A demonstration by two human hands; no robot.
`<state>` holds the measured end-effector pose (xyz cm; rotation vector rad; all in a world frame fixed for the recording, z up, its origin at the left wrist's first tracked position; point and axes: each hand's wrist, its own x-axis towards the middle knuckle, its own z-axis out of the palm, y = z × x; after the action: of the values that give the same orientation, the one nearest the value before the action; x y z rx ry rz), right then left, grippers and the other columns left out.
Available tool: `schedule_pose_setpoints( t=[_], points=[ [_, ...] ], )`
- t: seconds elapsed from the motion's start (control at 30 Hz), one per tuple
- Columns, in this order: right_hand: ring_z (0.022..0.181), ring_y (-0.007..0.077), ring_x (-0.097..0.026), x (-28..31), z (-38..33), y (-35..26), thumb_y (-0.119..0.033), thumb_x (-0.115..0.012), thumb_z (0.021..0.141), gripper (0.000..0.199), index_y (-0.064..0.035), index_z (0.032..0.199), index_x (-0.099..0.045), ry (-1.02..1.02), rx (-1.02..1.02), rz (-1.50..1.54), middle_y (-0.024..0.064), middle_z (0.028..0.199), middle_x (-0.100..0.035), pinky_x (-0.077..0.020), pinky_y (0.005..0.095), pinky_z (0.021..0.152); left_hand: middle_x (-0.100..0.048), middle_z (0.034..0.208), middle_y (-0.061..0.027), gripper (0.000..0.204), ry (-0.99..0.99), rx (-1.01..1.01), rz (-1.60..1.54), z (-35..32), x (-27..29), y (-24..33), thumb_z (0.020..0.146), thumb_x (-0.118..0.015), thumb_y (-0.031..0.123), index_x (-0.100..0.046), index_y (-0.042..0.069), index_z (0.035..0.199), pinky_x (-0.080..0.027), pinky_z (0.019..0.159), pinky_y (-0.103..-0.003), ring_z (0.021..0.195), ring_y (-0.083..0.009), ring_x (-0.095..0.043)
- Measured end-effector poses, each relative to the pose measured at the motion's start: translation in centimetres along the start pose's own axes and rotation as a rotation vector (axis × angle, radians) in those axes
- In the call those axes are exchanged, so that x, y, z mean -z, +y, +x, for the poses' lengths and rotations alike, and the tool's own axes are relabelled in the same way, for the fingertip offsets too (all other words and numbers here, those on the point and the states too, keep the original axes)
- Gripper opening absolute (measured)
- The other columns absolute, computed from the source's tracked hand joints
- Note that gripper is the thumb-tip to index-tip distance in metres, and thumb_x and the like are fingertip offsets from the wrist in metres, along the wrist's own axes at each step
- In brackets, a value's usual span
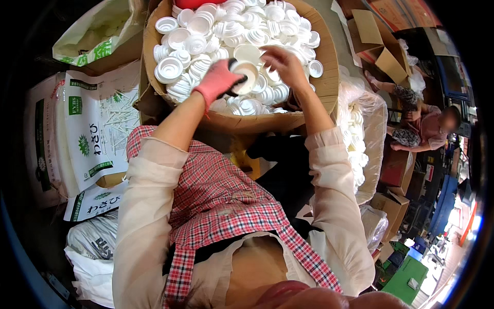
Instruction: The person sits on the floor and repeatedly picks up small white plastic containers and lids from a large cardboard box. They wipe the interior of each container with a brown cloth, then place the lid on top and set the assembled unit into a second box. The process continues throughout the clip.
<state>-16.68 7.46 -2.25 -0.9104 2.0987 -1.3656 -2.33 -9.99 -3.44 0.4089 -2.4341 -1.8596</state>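
Two forearms, with cream sleeves pushed up near the elbows, reach forward over a large brown cardboard box point(325, 87) and bring both hands close together above its contents. On the left, the hand in a coral-pink glove with dark finger areas point(217, 81) angles inward, its thumb and fingers partly closed around the edge of a round off-white disc point(246, 78) — a firm-looking grip, with the face of the disc turned upward. The bare right hand point(284, 64) bends at the wrist toward it, palm inward, the fingers loosely curled and spread a little; they stand apart from the held disc, and whether they touch any piece below cannot be told. The held disc is above the near-middle part of the box, just beside a larger flat off-white disc point(247, 53). Heaped in the box are many round white plastic lids point(195, 45), ridged and lying at every angle, with a smooth red object point(198, 3) at the far edge. To the right, a clear plastic-lined container point(378, 129) holds more small white pieces point(355, 135). To the left, thin white sticks point(121, 126) lie on a white printed plastic sack point(82, 118) — beyond it stands an open white-and-green bag point(69, 55), its contents indistinct.
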Motion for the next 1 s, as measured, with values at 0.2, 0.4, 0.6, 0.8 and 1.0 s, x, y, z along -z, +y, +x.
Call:
schedule_pose_setpoints(
  t=[0.2, 0.4, 0.6, 0.8, 1.0],
  points=[
    [0.093, 0.0352, -0.065, 6.2, 0.2, 10.5, -0.038, -0.071, 0.076, 0.038, -0.0037, 0.093, -0.071, 0.163, -0.588, -0.948, 0.0197, 0.098, -0.068, -0.0509, 0.0433, 0.079, -0.056, 0.115, -0.0166, 0.049, -0.126, 0.058, -1.001, -0.6, 2.4, 2.0, 0.080, -0.067, 0.004, -0.046, -0.005, 0.125, -0.062, 0.071, -0.044, 0.097, -0.0296, -0.062],
    [0.078, 0.0348, -0.065, 5.1, 0.3, 9.5, -0.029, -0.071, 0.072, 0.026, -0.0035, 0.077, -0.067, 0.413, -0.351, -1.083, 0.0179, 0.082, -0.067, -0.0505, 0.0419, 0.072, -0.062, 0.112, -0.0112, 0.068, 0.090, -0.473, -0.131, -0.4, 2.2, 2.2, 0.071, -0.082, 0.016, -0.045, -0.005, 0.124, -0.051, 0.091, -0.035, 0.106, -0.0223, -0.060],
    [0.102, 0.0241, -0.061, 4.3, -1.8, 0.1, -0.009, -0.064, 0.079, 0.013, -0.0009, 0.073, -0.056, 0.506, 0.182, -0.193, 0.0195, 0.128, -0.056, -0.0500, 0.0376, 0.082, -0.062, 0.115, -0.0134, 0.073, 0.011, -0.621, -0.179, -1.6, 2.0, 4.7, 0.073, -0.081, 0.032, -0.045, -0.004, 0.125, -0.049, 0.091, -0.036, 0.107, -0.0240, -0.060],
    [0.101, 0.0223, -0.058, 2.2, -5.0, -4.1, -0.002, -0.057, 0.082, 0.013, -0.0064, 0.093, -0.050, -0.104, 0.013, 0.994, 0.0144, 0.116, -0.056, -0.0545, 0.0392, 0.084, -0.062, 0.113, -0.0100, 0.076, 0.213, -0.758, 0.425, -1.6, 0.6, 5.1, 0.071, -0.081, 0.037, -0.045, -0.002, 0.127, -0.050, 0.089, -0.034, 0.103, -0.0218, -0.061],
    [0.113, 0.0200, -0.052, 5.4, -6.9, -5.1, -0.001, -0.067, 0.071, 0.050, -0.0079, 0.120, -0.054, 0.039, 0.381, 0.255, 0.0088, 0.129, -0.049, -0.0466, 0.0333, 0.091, -0.063, 0.107, -0.0112, 0.047, -0.140, -0.188, -1.200, -2.1, -0.4, 4.5, 0.087, -0.064, 0.031, -0.055, -0.004, 0.118, -0.051, 0.084, -0.034, 0.097, -0.0236, -0.063]
  ],
)
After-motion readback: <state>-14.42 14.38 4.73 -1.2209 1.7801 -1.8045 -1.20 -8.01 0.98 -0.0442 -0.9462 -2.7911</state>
